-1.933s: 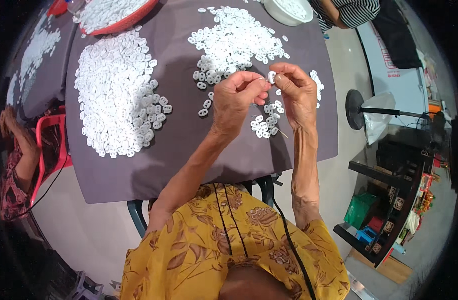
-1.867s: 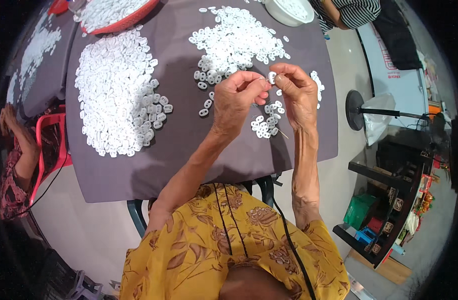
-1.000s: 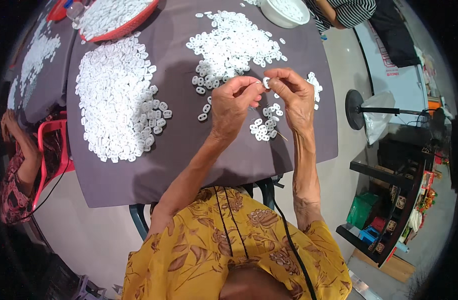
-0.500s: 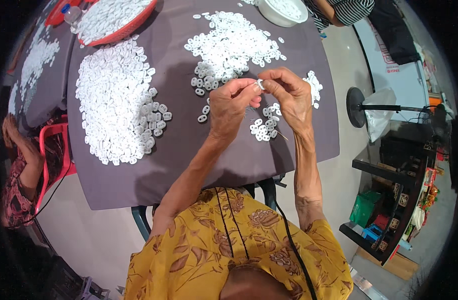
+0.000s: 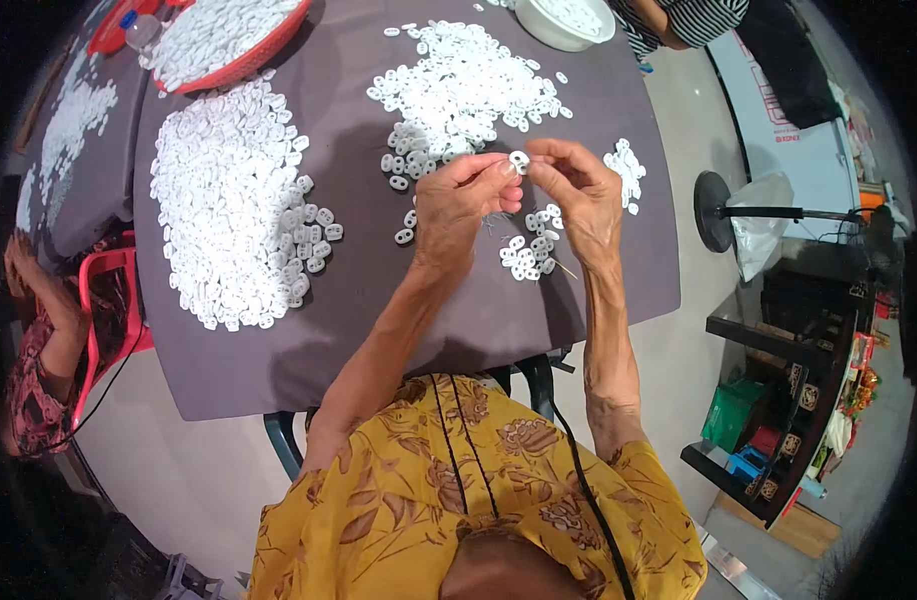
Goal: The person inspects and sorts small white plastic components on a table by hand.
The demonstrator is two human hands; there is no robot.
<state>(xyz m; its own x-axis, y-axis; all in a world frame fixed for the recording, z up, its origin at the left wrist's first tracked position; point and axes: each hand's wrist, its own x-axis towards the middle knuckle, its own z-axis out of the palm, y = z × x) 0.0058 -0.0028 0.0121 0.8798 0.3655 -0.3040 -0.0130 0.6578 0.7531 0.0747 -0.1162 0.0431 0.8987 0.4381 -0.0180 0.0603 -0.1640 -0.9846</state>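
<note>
The left hand (image 5: pixel 452 208) and right hand (image 5: pixel 583 195) pinched a white, oval, two-holed plastic piece (image 5: pixel 519 158) — rotated from edge-on, its face now accessible — nearer the grey-clothed table's (image 5: pixel 218 370) right edge.

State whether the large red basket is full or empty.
Full, it appears: the red basket holds small white oval pieces heaped to its visible rim.

Pale floor (image 5: pixel 188 480), red chair (image 5: pixel 138 332)
</note>
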